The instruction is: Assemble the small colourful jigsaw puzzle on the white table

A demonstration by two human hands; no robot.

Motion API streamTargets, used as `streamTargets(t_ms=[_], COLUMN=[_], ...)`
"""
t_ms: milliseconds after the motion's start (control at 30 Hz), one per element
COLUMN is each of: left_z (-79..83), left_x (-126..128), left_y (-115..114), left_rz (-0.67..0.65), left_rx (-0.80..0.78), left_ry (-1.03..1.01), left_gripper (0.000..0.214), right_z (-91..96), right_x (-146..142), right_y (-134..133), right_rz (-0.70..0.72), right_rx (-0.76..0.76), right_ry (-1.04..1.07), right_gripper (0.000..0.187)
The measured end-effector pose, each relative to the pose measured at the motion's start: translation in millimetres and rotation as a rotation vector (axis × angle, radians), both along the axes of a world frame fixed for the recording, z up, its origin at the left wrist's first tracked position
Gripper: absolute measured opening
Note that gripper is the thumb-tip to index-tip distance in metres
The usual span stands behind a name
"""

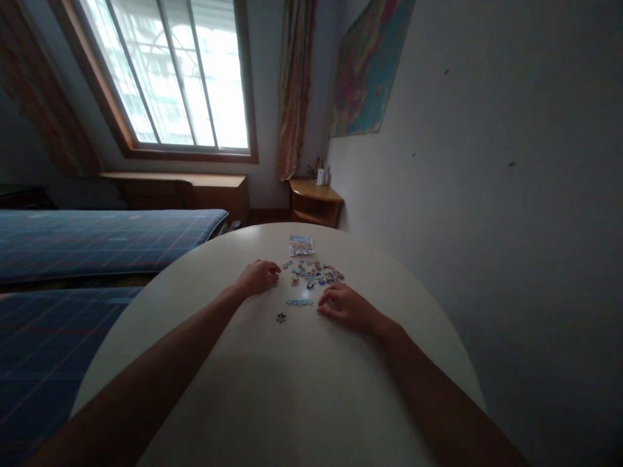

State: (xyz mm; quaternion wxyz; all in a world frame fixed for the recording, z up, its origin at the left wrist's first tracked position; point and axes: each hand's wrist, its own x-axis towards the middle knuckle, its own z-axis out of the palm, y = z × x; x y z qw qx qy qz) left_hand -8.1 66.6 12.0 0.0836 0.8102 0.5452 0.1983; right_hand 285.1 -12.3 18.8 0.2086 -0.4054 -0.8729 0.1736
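Note:
A loose pile of small jigsaw puzzle pieces (pixel 318 274) lies on the round white table (pixel 292 383). My left hand (pixel 257 277) rests at the pile's left side with curled fingers. Light blue pieces show by its fingertips, and what it may hold is hidden. My right hand (pixel 346 309) is below the pile on the right, thumb and fingers pinched at a small puzzle piece (pixel 318 312) that barely shows. Between the hands lies a joined strip of blue puzzle pieces (pixel 299 303). A few dark joined pieces (pixel 281 318) sit apart, nearer me.
A picture packet (pixel 301 245) lies beyond the pile. Left of the table is a bed with a blue plaid cover (pixel 107 240). A wooden corner cabinet (pixel 316 191) and a desk (pixel 195 178) stand behind, under a window (pixel 170 71). A white wall (pixel 462 214) is close on the right.

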Motion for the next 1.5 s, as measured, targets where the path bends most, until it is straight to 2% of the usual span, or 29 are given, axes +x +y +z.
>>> streamTargets(t_ms=[133,267,433,633,767,1133,1400,1500], left_z=[-2.2,-11.1,-22.8,-19.1,-19.6,-19.8,-24.5,-21.8], left_x=[-3,1,8,17,22,26,31,32], left_y=[-9,-31,-62,-78,-79,-84,-85,-87], left_rz=[-0.042,-0.050,-0.041,0.011,0.082,0.125,0.156,0.151], left_rx=[-0.010,-0.016,-0.038,-0.007,0.013,0.040,0.148,0.171], left_ry=[-0.104,-0.208,-0.402,-0.336,-0.283,-0.190,-0.077,-0.053], left_gripper=[0.022,0.023,0.021,0.018,0.017,0.016,0.016,0.017], right_z=[1.5,-1.9,-7.9,-8.7,-7.3,-5.4,-3.9,-3.8], right_x=[-1,-6,-21,-36,-39,-40,-41,-41], right_y=[-1,-2,-8,-20,-23,-21,-24,-24], right_rz=[0.004,-0.044,0.015,0.099,0.119,0.143,0.135,0.137], right_rx=[0.007,0.048,0.173,0.199,0.166,0.154,0.141,0.141], right_ry=[0.001,0.004,-0.016,-0.098,-0.143,-0.130,-0.160,-0.157], right_gripper=[0.019,0.018,0.035,0.050,0.051,0.052,0.055,0.055])
